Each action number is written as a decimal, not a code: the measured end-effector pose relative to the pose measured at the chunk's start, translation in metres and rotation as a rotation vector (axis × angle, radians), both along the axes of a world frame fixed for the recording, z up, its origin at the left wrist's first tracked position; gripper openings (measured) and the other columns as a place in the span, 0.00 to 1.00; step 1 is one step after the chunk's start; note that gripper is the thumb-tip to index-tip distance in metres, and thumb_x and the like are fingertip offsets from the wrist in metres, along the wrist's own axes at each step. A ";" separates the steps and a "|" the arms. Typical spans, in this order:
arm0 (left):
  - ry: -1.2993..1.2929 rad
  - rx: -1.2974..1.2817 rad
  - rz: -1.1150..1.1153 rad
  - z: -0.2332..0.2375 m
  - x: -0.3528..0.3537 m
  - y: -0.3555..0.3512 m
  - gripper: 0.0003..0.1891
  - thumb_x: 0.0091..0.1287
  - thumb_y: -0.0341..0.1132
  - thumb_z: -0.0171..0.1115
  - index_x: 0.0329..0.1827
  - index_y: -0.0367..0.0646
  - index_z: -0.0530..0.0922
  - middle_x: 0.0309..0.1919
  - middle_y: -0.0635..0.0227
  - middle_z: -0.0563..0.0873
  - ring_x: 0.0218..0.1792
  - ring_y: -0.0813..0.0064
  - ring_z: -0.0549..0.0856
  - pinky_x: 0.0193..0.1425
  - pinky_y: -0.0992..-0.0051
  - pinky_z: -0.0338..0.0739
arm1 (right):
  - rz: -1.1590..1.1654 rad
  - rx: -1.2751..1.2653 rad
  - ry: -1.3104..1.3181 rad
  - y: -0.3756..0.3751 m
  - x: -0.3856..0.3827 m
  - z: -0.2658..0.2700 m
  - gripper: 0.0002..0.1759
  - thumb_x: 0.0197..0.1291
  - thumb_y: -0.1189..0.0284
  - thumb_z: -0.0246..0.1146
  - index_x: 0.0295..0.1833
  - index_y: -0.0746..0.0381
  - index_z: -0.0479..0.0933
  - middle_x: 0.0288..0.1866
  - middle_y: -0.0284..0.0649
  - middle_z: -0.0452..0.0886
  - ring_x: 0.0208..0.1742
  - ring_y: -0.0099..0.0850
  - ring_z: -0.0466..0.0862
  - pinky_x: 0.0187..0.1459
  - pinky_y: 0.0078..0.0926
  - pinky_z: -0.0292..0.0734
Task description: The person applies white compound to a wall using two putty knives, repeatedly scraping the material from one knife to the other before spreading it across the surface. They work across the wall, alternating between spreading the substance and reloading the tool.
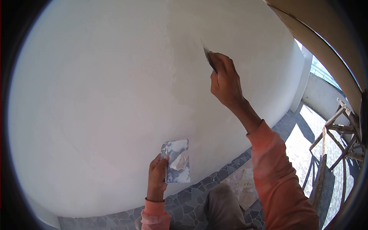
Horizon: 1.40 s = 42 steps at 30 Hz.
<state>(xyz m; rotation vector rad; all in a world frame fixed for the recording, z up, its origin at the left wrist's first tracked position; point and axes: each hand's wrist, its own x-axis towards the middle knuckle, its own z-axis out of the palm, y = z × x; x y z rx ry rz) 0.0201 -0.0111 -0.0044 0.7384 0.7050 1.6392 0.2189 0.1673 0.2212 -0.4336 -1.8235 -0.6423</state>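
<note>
A broad pale wall (115, 96) fills most of the view, with a slightly darker, damp-looking area on its right part. My right hand (226, 78) grips a thin dark scraper blade (208, 57), its edge against the wall at upper centre right. Lower down, my left hand (158, 170) holds a flat rectangular metal plate (184, 145) by its left edge, thumb on top. White paste (180, 161) is smeared over the plate, with a thicker lump near its middle. Both arms wear orange sleeves.
Grey stone-patterned floor (180, 201) runs along the wall's foot. A stained sheet (245, 186) lies there beside my knee (224, 207). At the right stands a rough wooden frame (339, 130) on sunlit floor, before a low wall (320, 94). A brown curved edge (326, 23) crosses the upper right.
</note>
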 end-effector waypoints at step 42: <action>-0.354 -0.017 -0.113 -0.006 0.002 -0.001 0.19 0.78 0.34 0.53 0.66 0.30 0.75 0.54 0.56 0.86 0.48 0.67 0.90 0.50 0.69 0.87 | 0.523 -0.322 -0.534 -0.123 0.013 -0.167 0.39 0.55 0.90 0.61 0.75 0.62 0.69 0.76 0.51 0.74 0.76 0.47 0.75 0.77 0.49 0.71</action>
